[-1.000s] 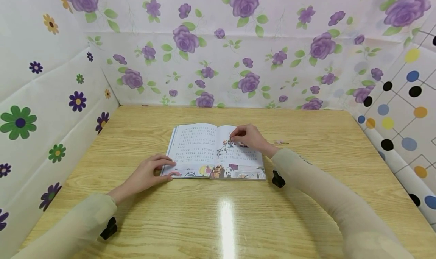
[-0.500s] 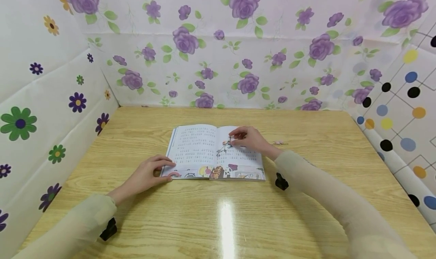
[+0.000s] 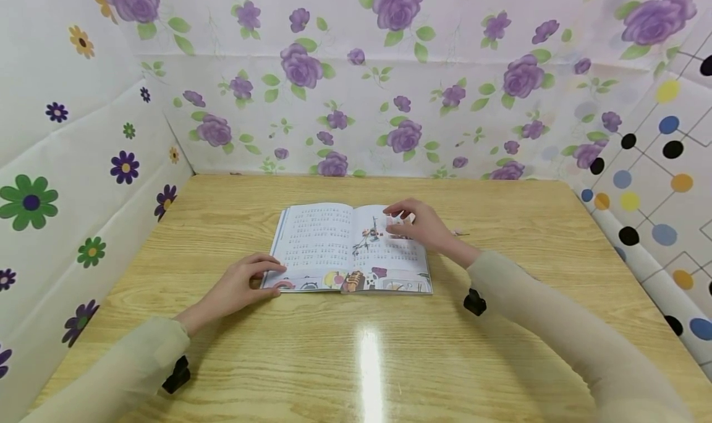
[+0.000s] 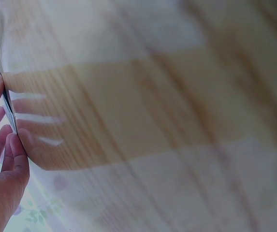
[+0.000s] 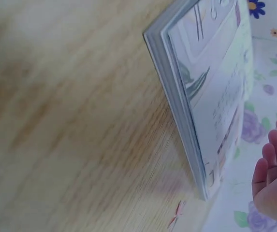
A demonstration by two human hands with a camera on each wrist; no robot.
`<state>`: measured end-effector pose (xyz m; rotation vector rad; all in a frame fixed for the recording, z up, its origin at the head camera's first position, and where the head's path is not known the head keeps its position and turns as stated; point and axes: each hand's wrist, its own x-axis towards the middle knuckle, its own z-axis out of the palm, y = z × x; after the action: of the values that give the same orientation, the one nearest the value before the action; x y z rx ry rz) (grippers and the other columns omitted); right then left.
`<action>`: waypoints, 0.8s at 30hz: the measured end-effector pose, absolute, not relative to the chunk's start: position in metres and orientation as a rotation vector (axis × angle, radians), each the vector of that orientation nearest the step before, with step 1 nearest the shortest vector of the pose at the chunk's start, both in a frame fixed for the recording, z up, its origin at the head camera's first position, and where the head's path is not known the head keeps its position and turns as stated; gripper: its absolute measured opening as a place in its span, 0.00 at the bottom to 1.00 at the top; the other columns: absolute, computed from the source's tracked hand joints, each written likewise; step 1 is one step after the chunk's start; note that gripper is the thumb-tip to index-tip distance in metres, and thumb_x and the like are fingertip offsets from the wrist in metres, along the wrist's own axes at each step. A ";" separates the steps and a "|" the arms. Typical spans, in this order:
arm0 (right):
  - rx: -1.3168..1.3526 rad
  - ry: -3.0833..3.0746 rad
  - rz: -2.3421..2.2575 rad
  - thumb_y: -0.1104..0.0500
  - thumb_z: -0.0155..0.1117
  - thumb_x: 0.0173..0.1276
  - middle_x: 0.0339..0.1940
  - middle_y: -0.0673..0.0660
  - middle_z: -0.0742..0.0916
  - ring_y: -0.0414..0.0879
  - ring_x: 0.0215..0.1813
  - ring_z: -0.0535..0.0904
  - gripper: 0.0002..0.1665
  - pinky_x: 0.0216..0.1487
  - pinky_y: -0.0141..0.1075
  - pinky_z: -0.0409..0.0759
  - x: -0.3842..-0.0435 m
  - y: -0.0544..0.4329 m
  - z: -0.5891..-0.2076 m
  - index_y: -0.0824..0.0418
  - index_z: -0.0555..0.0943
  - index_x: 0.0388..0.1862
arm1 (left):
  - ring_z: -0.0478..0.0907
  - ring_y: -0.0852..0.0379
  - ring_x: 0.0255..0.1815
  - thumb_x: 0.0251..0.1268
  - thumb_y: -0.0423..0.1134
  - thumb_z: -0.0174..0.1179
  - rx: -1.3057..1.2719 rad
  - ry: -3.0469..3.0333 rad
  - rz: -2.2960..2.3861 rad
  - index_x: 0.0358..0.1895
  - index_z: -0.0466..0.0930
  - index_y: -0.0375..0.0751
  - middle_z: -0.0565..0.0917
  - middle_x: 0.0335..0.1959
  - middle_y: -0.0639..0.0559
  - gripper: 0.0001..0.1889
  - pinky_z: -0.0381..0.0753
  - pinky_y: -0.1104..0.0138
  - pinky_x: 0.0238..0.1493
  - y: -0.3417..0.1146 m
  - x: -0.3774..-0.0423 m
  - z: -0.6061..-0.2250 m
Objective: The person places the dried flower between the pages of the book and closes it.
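Observation:
An open book (image 3: 314, 240) lies on the table, with printed text on both pages and coloured pictures along the bottom. My left hand (image 3: 241, 282) rests at its lower left corner; the fingertips touch the page and the thumb is at the bottom edge. In the left wrist view, that hand (image 4: 7, 176) shows at the book's edge. Over the right page hovers my right hand (image 3: 425, 226), fingers apart and holding nothing. Left of its fingertips, a thin dark stem-like piece (image 3: 374, 228) with small reddish parts lies on the page. The right wrist view shows the loosely bent right fingers (image 5: 269, 157).
On the wooden table (image 3: 311, 342), just right of the book, lies a small thin stick with a pinkish part (image 3: 460, 232), partly behind the right hand. Flower-patterned sheets (image 3: 356, 114) stand behind and to the left. A dotted sheet (image 3: 656, 225) borders the right side.
My right hand has let go of the thin stem-like piece on the right page and moved right, its fingers spreading. The left hand has stayed at the book's corner.

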<state>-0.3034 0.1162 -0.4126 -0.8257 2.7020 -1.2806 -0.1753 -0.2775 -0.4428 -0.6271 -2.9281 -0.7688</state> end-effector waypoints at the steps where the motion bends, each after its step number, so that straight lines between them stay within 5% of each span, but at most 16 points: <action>1: -0.838 2.705 -1.277 0.55 0.71 0.65 0.55 0.59 0.84 0.55 0.53 0.78 0.23 0.55 0.51 0.77 -0.302 0.117 -0.412 0.60 0.82 0.57 | 0.78 0.53 0.50 0.56 0.42 0.73 -0.629 -2.925 -0.768 0.55 0.85 0.48 0.81 0.58 0.47 0.21 0.78 0.58 0.49 -0.278 -0.175 -0.443; 10: -0.892 2.748 -1.214 0.53 0.72 0.64 0.54 0.59 0.83 0.52 0.53 0.77 0.23 0.50 0.46 0.76 -0.279 0.129 -0.409 0.57 0.83 0.57 | 0.79 0.51 0.53 0.55 0.43 0.73 -0.649 -2.899 -0.752 0.53 0.85 0.47 0.81 0.57 0.47 0.20 0.77 0.57 0.50 -0.278 -0.175 -0.444; 24: -1.014 2.815 -1.032 0.51 0.75 0.60 0.64 0.60 0.78 0.59 0.67 0.68 0.30 0.65 0.61 0.67 -0.235 0.154 -0.407 0.55 0.80 0.60 | 0.78 0.49 0.56 0.56 0.43 0.73 -0.637 -2.915 -0.778 0.54 0.85 0.47 0.81 0.58 0.47 0.20 0.78 0.53 0.54 -0.279 -0.176 -0.444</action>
<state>-0.2352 0.1539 -0.4073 -1.0142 2.8148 -1.0325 -0.1761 -0.2787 -0.4440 -0.6367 -2.9149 -0.7779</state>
